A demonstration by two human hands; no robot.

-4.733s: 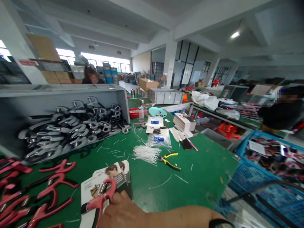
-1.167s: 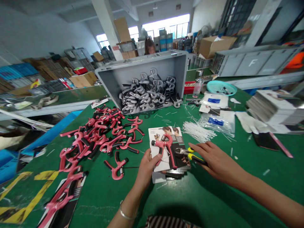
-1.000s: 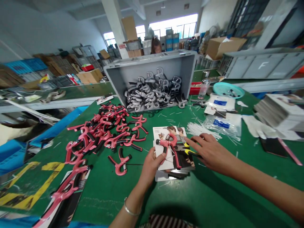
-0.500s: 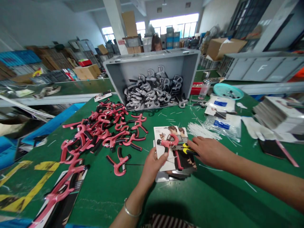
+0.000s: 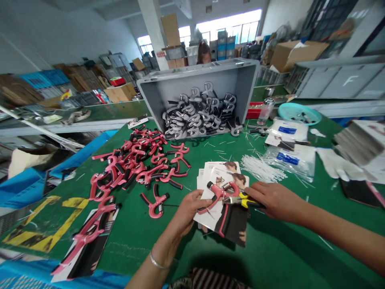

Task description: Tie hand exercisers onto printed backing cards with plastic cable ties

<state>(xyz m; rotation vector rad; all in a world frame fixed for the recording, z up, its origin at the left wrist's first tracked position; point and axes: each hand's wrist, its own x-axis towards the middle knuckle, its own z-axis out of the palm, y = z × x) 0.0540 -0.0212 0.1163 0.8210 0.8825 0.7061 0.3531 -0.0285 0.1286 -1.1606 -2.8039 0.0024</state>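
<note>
- Pink hand gripper: lies on a printed backing card, raised off the green table near the front edge, in front of the person.
- Backing card: tilted, with its far edge over a small stack of similar cards lying flat on the table.
- Left hand: fingers curled under the card's left edge, thumb pressed on top against the gripper's lower handle. The card and gripper are clamped together in this grasp.
- Right hand: fingers closed round the yellow-and-black handles of the pliers. The pliers' nose points left and meets the gripper near its spring end. Whether the nose is closed on anything cannot be told.
- Loose pink grippers: heaped on the table to the left of the card, well within reach.
- Grey crate: tipped on its side at the back of the table, open towards the person, holding grey grippers.
- White cable ties: bundled just behind the right hand, with plastic bags beside them.
- Carded gripper: lies at the table's near left corner, apart from both hands.
</note>
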